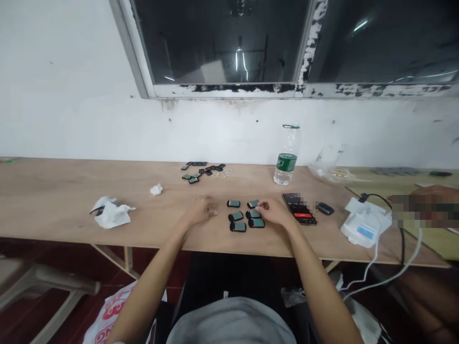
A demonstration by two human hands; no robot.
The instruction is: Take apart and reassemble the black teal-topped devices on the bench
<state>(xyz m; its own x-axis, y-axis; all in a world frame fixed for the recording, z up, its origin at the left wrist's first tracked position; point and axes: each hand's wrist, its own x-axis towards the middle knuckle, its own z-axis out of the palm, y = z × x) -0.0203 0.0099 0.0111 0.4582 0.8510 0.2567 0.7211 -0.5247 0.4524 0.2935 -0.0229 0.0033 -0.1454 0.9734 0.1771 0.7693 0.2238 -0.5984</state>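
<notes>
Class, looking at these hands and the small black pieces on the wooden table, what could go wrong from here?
The right hand rests against the closely grouped black pieces, so a slip could push them out of place. That hand also sits near the phone, which it might knock. The upright water bottle stands just behind; if tipped, it might wet the table around them.

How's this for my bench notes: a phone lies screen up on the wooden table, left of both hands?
Wrong side: the phone lies right of the left hand and right hand, screen up on the wooden table. The head view shows it.
</notes>
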